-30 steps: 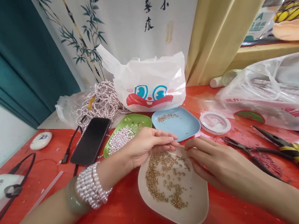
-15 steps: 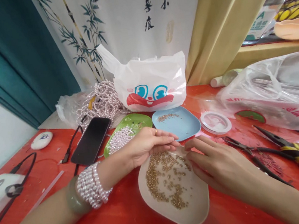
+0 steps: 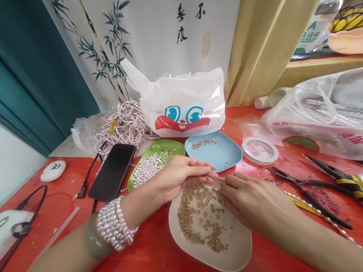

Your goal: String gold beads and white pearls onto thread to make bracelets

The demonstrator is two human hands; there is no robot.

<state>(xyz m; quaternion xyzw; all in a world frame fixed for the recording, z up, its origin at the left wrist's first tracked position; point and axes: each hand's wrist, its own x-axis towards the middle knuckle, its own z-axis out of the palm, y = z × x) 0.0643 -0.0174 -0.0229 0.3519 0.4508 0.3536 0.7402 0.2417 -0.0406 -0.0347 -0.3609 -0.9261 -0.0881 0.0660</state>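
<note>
My left hand (image 3: 183, 173) is over the far rim of a beige plate (image 3: 236, 251), its thumb pressed against its fingers. Whatever lies in that pinch is too small to make out. Strands of lilac pearl beads (image 3: 115, 224) and a green bangle (image 3: 96, 237) circle my left wrist. My right hand (image 3: 249, 196) is at the plate's right side with fingers curled together, its tips close to the left fingertips. Something thin may be between the two hands, but I cannot make it out. Small gold beads (image 3: 186, 222) lie scattered on the plate.
Behind stand a green plate (image 3: 174, 145) of pearl beads, a blue plate (image 3: 223, 150) and a white bag (image 3: 178, 95). A phone (image 3: 112, 171) lies left. At right are yellow-black pliers (image 3: 362, 190), more pliers (image 3: 315, 199), a bead strand (image 3: 335, 223) and a round clear lid (image 3: 260, 150).
My right hand has moved slightly left and its fingers have drawn together. A pearl strand and a yellow item now show beside my right forearm. My left hand has barely moved.
</note>
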